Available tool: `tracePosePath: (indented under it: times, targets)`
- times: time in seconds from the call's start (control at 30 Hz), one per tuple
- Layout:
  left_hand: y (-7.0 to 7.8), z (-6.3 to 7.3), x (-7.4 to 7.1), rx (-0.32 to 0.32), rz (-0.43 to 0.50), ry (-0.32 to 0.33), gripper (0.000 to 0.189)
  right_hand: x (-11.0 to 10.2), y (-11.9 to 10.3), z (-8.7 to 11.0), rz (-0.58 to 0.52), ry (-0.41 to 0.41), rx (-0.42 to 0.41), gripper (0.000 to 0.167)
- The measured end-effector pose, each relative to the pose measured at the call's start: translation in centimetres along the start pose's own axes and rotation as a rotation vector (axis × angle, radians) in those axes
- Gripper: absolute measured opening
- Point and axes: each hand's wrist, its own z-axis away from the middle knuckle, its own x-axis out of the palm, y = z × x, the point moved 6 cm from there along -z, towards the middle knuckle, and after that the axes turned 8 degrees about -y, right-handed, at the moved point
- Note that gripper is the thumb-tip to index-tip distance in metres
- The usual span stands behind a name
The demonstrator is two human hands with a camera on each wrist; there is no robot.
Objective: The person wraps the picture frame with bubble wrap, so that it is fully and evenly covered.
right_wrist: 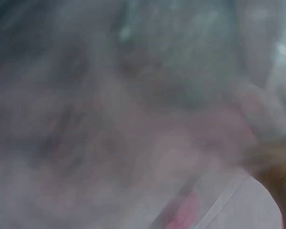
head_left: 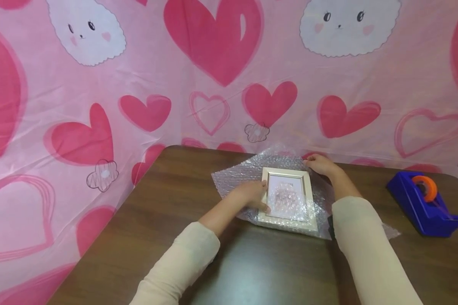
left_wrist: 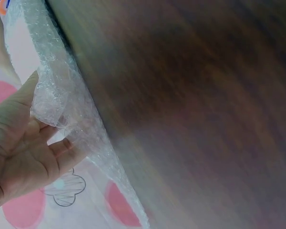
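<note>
Two hands at frame [head_left: 288,197] edges, left hand [head_left: 252,195], right hand [head_left: 318,164], bubble wrap [head_left: 238,173]

Perhaps a home: heart-print cloth [head_left: 213,63] behind table [head_left: 175,203].

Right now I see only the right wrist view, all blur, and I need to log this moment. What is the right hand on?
Observer: The right hand grips the bubble wrap at the frame's far corner.
Operator: And the left hand?
Observer: The left hand pinches the wrap at the frame's left edge.
Operator: Anything else on the table?
Observer: A blue tape dispenser sits to the right, untouched.
</note>
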Motion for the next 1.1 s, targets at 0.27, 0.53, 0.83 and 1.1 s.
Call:
tracePosePath:
  times: [0.27,0.53,0.83,1.1]
  targets:
    - [0.1,0.2,-0.3,0.008,0.011,0.014,0.078,0.2,-0.8,-0.9,-0.202,0.006,-0.034,0.050]
    - [0.1,0.2,-0.3,0.017,-0.023,0.012,0.077,0.0,-2.7,-1.1,-0.185,0.079,-0.120,0.053]
    - [0.2,0.2,-0.3,0.020,-0.020,-0.001,0.077,-0.3,-5.7,-1.4,-0.196,0.153,-0.260,0.043]
    - [0.3,0.3,-0.1,0.033,-0.014,-0.010,0.079,-0.7,-8.0,-0.8,0.078,0.249,-0.195,0.029]
